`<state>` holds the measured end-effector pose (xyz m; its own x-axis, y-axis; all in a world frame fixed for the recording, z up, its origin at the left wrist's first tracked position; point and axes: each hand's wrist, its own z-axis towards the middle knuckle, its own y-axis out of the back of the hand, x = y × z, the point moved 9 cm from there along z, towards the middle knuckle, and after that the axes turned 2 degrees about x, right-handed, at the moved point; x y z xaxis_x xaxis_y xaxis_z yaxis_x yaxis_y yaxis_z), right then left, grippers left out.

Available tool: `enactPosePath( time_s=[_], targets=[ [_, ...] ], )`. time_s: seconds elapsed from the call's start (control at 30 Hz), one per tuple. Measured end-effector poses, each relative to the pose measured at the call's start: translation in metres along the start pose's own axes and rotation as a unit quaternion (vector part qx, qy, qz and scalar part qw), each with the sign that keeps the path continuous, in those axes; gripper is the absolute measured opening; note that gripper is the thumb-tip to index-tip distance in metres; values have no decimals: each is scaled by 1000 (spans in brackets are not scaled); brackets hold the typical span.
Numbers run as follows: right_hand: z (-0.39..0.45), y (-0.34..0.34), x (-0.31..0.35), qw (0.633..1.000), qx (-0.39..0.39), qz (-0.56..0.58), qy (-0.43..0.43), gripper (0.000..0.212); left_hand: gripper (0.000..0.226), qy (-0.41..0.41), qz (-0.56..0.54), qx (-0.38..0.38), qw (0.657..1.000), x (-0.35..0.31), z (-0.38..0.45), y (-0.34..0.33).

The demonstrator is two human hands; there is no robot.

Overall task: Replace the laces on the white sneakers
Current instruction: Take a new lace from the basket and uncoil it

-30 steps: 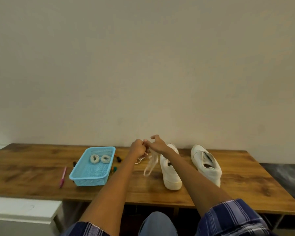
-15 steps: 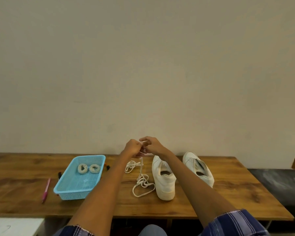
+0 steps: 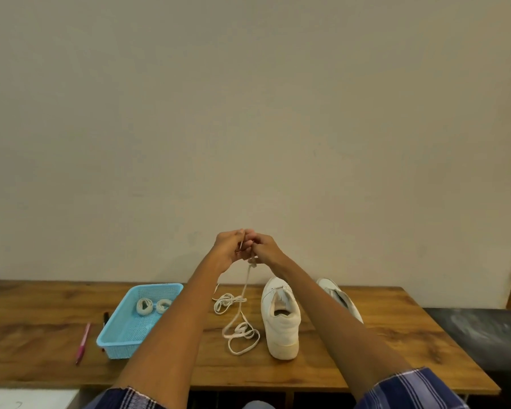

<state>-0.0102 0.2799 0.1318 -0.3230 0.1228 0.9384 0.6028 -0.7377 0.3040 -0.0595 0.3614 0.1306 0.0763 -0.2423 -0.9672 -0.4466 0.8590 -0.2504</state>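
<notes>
Both hands are raised together above the far edge of the wooden table [image 3: 366,349], knuckles touching: the left hand [image 3: 227,249] and the right hand [image 3: 264,249] each have fingers curled in, pinching the top end of a white lace [image 3: 242,323] between them. From that grip the lace hangs straight down toward 6 o'clock, its lower length lying in loose loops on the tabletop, just beside the heel of the near white sneaker [image 3: 281,320], which stands upright at about 5 o'clock from the hands. The second sneaker [image 3: 337,296] sits farther out at 4 o'clock, partly hidden by the right forearm. At 8 o'clock from the hands is a blue basket [image 3: 121,335] holding two coiled laces [image 3: 152,305]. A pink pen [image 3: 82,343] lies left of the basket.
</notes>
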Motion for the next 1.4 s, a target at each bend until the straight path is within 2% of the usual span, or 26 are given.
enactPosePath(
  time_s=[0.1,0.23,0.33,0.5,0.6,0.7,0.87,1.13,1.23,1.4],
  targets=[
    [-5,9,-4,999,-24,-29,-21,29,24,13,-6,44,999,1,-6,-9],
    [-11,20,5,996,-70,-38,34,42,24,13,-32,58,998,-2,-10,-21],
    [-11,24,9,993,-92,-40,57,39,23,5,-73,58,996,-5,-10,-27],
    [-12,13,14,995,-57,-21,74,20,24,-19,-122,16,992,-10,-2,-22],
    [-13,7,13,997,-23,-25,64,26,24,-44,-121,-3,992,-15,-1,-19],
    [-15,2,7,999,19,-18,36,29,23,-59,-132,17,989,-19,1,-18],
    [-19,3,6,997,61,-47,1,20,24,-90,-26,40,995,-19,4,-8],
    [-21,17,26,997,57,-60,-5,22,24,-132,31,41,990,-19,5,-4],
    [-23,16,33,994,83,-74,-5,22,22,-149,71,22,986,-20,6,0],
    [-24,18,41,996,85,-17,7,25,21,-157,145,37,976,-21,5,-2]
  ],
)
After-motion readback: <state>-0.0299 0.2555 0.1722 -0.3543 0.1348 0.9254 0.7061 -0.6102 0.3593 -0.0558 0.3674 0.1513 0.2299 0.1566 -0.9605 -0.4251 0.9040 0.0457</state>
